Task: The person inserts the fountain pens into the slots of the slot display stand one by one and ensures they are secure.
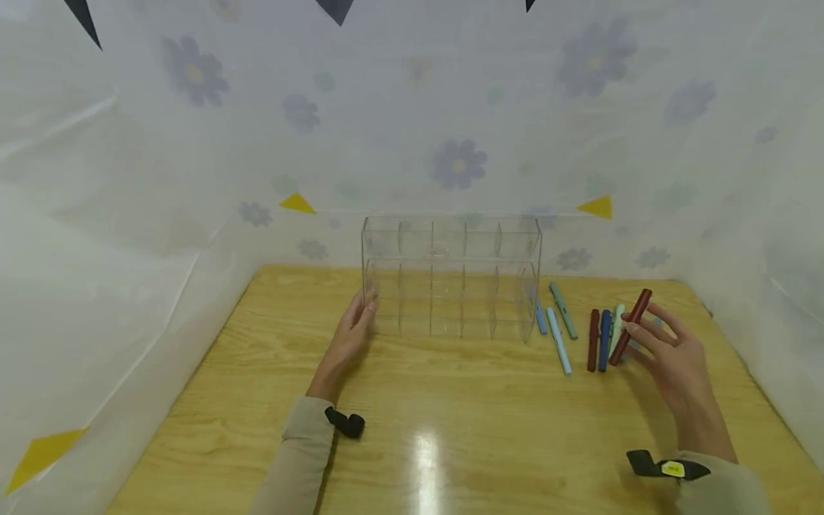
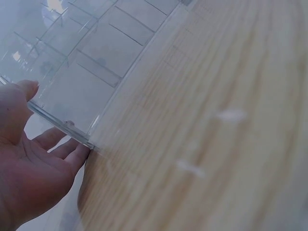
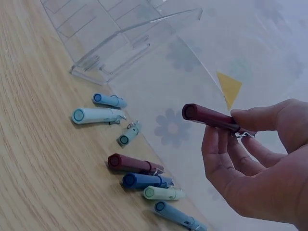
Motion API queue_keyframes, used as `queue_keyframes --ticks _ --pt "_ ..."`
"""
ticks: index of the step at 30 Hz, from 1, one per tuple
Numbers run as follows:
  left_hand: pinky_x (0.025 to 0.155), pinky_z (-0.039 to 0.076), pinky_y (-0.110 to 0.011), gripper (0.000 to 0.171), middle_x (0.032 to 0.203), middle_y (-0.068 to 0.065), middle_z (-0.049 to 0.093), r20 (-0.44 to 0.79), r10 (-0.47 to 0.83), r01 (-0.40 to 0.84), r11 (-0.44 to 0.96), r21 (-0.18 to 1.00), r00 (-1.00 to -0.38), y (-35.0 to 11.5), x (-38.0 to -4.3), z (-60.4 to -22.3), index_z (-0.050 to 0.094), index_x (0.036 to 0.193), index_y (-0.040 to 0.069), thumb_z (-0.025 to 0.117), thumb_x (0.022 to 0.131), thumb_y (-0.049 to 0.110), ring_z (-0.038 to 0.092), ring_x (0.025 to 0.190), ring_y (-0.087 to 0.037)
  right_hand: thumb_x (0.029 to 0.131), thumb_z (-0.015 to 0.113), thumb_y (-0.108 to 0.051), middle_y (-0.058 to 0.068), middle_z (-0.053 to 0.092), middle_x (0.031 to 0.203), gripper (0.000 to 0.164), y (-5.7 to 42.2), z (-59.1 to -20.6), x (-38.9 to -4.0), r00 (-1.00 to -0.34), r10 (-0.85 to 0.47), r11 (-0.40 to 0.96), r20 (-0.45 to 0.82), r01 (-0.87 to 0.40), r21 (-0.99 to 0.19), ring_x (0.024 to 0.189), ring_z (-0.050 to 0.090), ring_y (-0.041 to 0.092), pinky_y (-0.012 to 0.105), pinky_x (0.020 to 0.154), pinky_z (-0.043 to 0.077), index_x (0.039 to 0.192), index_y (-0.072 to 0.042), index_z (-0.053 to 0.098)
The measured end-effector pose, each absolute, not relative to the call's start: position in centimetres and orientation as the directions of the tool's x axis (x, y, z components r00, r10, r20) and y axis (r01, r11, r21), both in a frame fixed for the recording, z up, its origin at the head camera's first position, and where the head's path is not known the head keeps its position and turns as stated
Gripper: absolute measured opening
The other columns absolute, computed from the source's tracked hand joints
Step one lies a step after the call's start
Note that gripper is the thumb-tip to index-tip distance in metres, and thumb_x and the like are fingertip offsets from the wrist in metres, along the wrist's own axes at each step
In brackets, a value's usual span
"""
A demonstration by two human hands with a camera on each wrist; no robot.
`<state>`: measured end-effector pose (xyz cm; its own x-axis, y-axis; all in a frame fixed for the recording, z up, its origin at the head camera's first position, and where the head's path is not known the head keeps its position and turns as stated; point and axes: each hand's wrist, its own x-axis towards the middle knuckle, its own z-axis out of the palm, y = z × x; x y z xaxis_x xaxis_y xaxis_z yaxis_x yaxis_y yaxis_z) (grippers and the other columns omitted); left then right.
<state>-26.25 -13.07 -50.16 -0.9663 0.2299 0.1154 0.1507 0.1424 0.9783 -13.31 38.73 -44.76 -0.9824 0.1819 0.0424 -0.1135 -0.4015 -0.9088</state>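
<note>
Right hand [image 1: 681, 368] pinches maroon pen [image 1: 631, 327]; other pens [image 1: 593, 340] lie beside that grip. Left hand [image 1: 347, 335] grips rack [image 1: 447, 260], which extends rightward from it.

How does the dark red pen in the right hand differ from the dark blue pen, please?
The dark red pen is held up by the right hand; the dark blue pen lies on the table. In colour, the former is red, the latter blue. Both are slim and straight.
</note>
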Motion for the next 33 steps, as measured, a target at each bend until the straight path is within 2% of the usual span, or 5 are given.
queue_keyframes --ticks 4,15,26,33 --pt "0.120 0.024 -0.055 0.055 0.165 -0.010 0.033 0.125 0.232 0.160 0.137 0.978 -0.965 -13.1 -26.3 -50.2 0.025 0.163 0.037 0.042 0.111 0.042 0.030 0.150 -0.028 0.103 0.058 0.002 0.001 0.075 0.114 0.056 37.9 -44.1 -13.6 -0.984 0.166 -0.371 0.066 -0.125 -0.920 0.098 0.072 0.013 0.030 0.076 0.061 0.154 -0.014 0.042" --pt "0.120 0.025 -0.056 0.059 0.163 -0.015 0.035 0.139 0.249 0.177 0.139 0.974 -0.958 -13.1 -26.6 -50.5 0.023 0.165 0.030 0.043 0.111 0.042 0.033 0.149 -0.032 0.104 0.053 0.006 0.010 0.076 0.113 0.050 35.2 -42.2 -14.5 -0.976 0.139 -0.405 0.168 -0.211 -0.890 0.097 0.075 0.022 0.035 0.076 0.062 0.151 -0.005 0.040" --pt "0.117 0.030 -0.057 0.059 0.159 -0.011 0.042 0.148 0.240 0.189 0.159 0.969 -0.959 -12.8 -26.5 -51.0 0.028 0.164 0.023 0.043 0.111 0.043 0.038 0.146 -0.032 0.102 0.056 0.008 0.009 0.073 0.113 0.058 31.7 -39.7 -17.1 -0.972 0.105 -0.411 0.211 -0.235 -0.881 0.095 0.074 0.021 0.039 0.079 0.060 0.154 -0.008 0.036" --pt "0.118 0.029 -0.056 0.057 0.159 -0.014 0.042 0.156 0.230 0.195 0.159 0.968 -0.961 -13.1 -26.6 -51.1 0.029 0.163 0.025 0.043 0.111 0.041 0.037 0.147 -0.032 0.103 0.060 -0.005 0.005 0.070 0.106 0.045 29.2 -38.1 -19.4 -0.967 0.054 -0.281 0.248 -0.253 -0.926 0.096 0.074 0.022 0.036 0.082 0.060 0.147 -0.005 0.051"
